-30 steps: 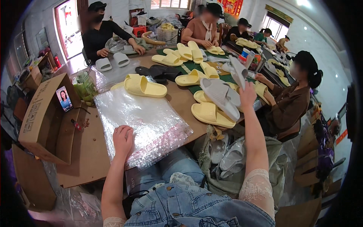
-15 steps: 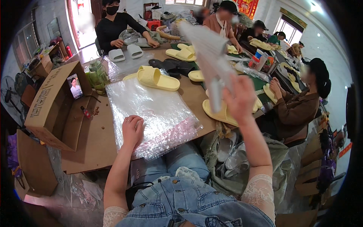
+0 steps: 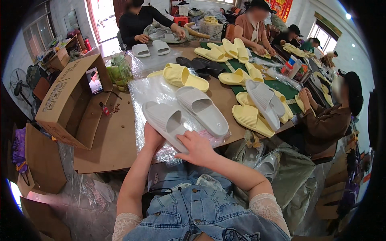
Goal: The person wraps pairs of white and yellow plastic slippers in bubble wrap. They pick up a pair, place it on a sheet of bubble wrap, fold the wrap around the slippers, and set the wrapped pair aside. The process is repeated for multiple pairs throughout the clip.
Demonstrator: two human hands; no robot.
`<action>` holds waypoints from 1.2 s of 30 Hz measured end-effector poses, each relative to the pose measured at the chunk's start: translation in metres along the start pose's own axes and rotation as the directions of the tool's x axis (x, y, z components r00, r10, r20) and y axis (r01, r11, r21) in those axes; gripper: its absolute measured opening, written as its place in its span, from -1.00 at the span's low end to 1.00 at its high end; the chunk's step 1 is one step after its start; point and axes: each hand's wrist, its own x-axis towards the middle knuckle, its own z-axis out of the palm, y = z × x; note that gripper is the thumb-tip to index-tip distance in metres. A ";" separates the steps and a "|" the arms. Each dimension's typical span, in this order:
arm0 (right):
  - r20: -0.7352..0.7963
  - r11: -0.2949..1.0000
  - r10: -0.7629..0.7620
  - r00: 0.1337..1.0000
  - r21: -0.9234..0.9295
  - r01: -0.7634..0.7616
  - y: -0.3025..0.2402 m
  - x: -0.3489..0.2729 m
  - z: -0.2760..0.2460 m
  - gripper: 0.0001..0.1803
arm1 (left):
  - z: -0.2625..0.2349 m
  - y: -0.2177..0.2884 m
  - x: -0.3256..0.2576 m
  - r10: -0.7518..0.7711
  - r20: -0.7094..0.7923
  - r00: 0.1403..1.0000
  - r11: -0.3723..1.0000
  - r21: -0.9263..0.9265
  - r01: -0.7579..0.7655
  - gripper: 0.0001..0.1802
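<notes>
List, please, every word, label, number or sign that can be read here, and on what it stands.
No wording is clearly readable.
Cardboard box: dark printed characters, too blurred to read.
Red wall poster: yellow marks, too small to read.
Plastic bags: pinkish marks, too blurred to read.
Gray slipper lying on these bags: tiny heel mark, too small to read.

White-walled workroom, bright glare at the doorway (image 3: 105, 22) and a lamp (image 3: 348, 16) high on the right.
A barred window (image 3: 39, 30) sits in the left wall (image 3: 60, 11), another window (image 3: 321, 33) in the right — a red poster (image 3: 282, 9) hangs beyond it. At left stand a fan (image 3: 18, 82) and a brown chair (image 3: 39, 89); a cardboard-covered table (image 3: 104, 156) fills the middle — grey floor (image 3: 86, 215) shows below.
</notes>
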 end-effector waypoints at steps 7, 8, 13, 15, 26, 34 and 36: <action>-0.170 0.958 0.272 0.947 -0.040 -0.283 0.073 0.039 -0.003 -0.09 | 0.001 0.015 0.004 -0.150 0.016 0.989 0.987 -0.054 0.151 -0.45; -0.154 0.952 0.278 0.948 -0.090 -0.294 0.081 0.047 0.003 -0.09 | 0.000 0.014 0.005 -0.079 0.010 0.997 0.997 0.010 0.078 -0.46; 0.007 0.939 0.343 0.939 -0.001 -0.343 0.084 0.091 0.026 -0.28 | -0.001 0.018 0.006 -0.202 0.008 0.979 0.977 -0.063 0.202 -0.52; 0.012 0.942 0.335 0.942 0.016 -0.335 0.092 0.098 0.047 -0.38 | -0.007 0.029 0.008 -0.199 0.059 0.978 0.977 -0.059 0.203 -0.54; -0.261 0.935 0.350 0.900 0.040 -0.352 0.076 0.060 0.030 -0.74 | 0.003 -0.004 0.003 0.193 0.044 0.980 0.956 0.216 -0.198 -0.71; 0.204 0.954 0.245 0.948 0.121 -0.273 0.114 0.067 0.001 -0.17 | 0.005 -0.007 0.001 0.185 0.014 0.983 0.955 0.232 -0.184 -0.71; 0.288 0.921 0.324 0.901 0.120 -0.370 0.105 0.069 -0.019 -0.19 | 0.004 -0.005 0.001 0.184 0.016 0.983 0.956 0.230 -0.183 -0.70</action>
